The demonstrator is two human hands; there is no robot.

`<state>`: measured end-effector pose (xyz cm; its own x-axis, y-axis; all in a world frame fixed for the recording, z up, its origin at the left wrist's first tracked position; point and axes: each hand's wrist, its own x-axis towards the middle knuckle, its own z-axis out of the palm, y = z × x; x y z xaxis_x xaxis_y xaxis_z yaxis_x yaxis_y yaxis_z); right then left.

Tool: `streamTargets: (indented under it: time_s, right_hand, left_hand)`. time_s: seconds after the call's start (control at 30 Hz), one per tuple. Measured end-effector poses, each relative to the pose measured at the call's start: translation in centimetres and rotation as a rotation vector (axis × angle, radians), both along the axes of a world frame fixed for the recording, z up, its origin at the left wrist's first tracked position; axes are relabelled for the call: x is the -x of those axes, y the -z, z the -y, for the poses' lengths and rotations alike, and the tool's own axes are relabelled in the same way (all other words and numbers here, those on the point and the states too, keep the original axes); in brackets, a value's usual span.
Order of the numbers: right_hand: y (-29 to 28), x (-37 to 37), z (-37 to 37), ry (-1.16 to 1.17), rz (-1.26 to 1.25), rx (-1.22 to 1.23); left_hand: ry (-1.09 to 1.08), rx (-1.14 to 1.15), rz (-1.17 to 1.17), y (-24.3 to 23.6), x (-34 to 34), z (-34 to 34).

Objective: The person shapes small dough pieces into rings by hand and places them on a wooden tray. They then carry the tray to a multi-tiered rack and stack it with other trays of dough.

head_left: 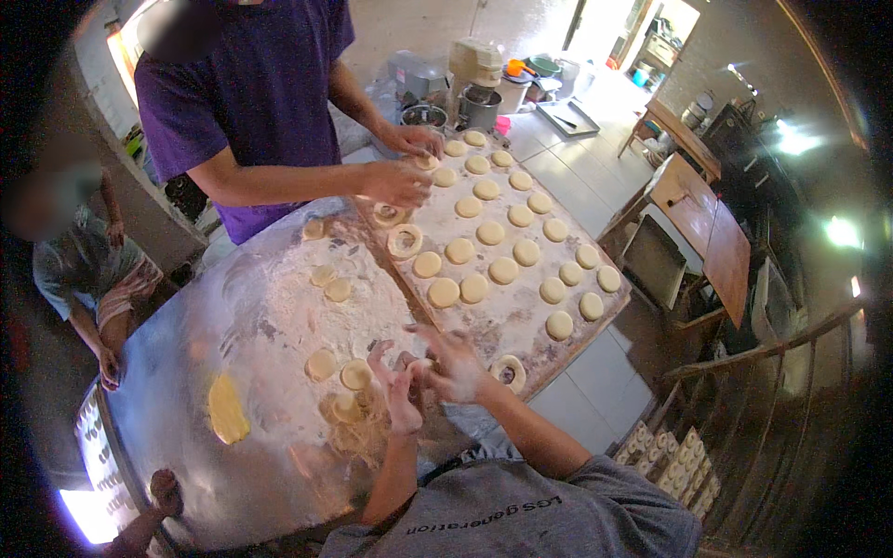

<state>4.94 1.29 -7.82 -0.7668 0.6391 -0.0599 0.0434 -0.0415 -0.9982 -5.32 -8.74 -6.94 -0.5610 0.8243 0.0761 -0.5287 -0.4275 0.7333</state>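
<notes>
Close together at the near edge of the work table, my left hand (400, 395) and my right hand (458, 367) are closed around a small pale piece of dough (418, 370). Fingers hide most of that piece. Just left of my left hand lie flat dough rounds (355, 375) on a floured patch. To the right of my right hand, a dough ring with a dark centre (508, 372) rests on the floured board (521, 316). Several dough rounds (503, 271) are spread over this board.
Across the table, a co-worker in purple handles dough with both hands (400, 177), near another dough ring (405, 241). A yellow lump (228, 409) lies on the metal table (186, 353). Other people stand at the left. Racked trays of dough pieces (674, 465) stand at the lower right.
</notes>
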Motion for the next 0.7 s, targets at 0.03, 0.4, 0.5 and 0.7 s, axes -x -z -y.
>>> streamTargets:
  time_s: [0.03, 0.4, 0.5, 0.7]
  right_hand:
    - [-0.1, -0.6, -0.7, -0.149, -0.225, 0.405]
    - [-3.6, -4.2, -2.5, 0.232, -0.073, 0.062]
    - [-4.8, -6.8, -3.9, 0.189, -0.763, 0.874]
    - [-2.5, -9.3, -7.5, 0.121, -0.408, 0.596]
  left_hand:
    - [-0.005, 0.148, -0.213, -0.1, -0.4, -0.3]
    - [-0.195, 0.610, -0.904, -2.2, -6.4, -5.7]
    - [-0.221, 0.579, -0.795, -2.2, -7.7, -7.2]
    - [-0.251, 0.569, -0.894, -5.1, -10.3, -9.6]
